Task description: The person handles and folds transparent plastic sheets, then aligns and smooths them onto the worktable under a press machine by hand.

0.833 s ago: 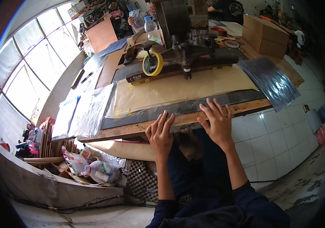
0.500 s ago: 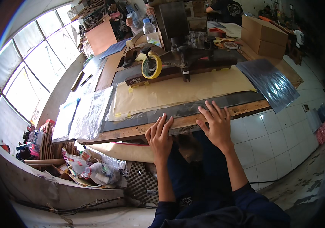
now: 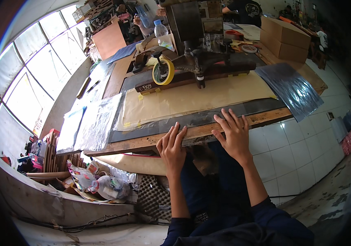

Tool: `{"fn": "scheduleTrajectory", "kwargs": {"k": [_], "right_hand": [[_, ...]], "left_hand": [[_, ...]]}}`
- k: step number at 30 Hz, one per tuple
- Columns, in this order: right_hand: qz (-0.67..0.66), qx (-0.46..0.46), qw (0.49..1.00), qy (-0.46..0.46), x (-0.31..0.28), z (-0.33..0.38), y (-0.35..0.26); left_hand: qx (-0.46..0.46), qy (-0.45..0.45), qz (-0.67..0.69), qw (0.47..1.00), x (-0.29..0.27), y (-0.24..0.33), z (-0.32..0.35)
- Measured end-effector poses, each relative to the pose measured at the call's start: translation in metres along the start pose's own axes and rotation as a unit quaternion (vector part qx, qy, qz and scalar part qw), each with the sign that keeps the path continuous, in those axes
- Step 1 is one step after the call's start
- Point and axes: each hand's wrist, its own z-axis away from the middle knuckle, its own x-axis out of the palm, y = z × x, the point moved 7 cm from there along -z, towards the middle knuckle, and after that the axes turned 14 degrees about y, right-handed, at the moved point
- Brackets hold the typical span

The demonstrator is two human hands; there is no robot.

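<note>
Both my hands rest on the wooden front edge (image 3: 208, 130) of the worktable, with nothing held. My left hand (image 3: 172, 149) lies with its fingers stretched forward. To its right, my right hand (image 3: 233, 139) is spread, thumb apart and fingertips on the dark grey mat (image 3: 196, 119). Beyond them a tan sheet (image 3: 191, 96) lies on the mat, with small yellow tape pieces at its edges. A long dark bar (image 3: 224, 74), part of a heavy press-like machine (image 3: 185, 24), stands over the sheet's far side. A yellow tape roll (image 3: 171, 73) hangs on the machine's knob.
See-through plastic sheets (image 3: 97, 121) lie at the table's left. A shiny bluish sheet (image 3: 290, 90) overhangs the right corner. Behind are a water bottle (image 3: 161, 29), cardboard boxes (image 3: 284, 39) and other people, one with a hand (image 3: 137, 19) showing. Bagged clutter (image 3: 110, 186) sits below left.
My hands stay in the same place on the table edge. At the back, the other person's hand near the bottle has shifted slightly.
</note>
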Motion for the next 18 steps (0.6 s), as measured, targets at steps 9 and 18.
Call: {"fn": "scheduleTrajectory", "kwargs": {"k": [9, 18], "right_hand": [[0.012, -0.009, 1.0, 0.007, 0.002, 0.0, 0.001], [0.009, -0.088, 0.995, -0.041, -0.005, 0.007, -0.004]], "left_hand": [[0.007, -0.01, 0.006, 1.0, 0.0, 0.0, -0.002], [-0.005, -0.042, 0.044, 0.998, -0.011, -0.002, 0.0]]}}
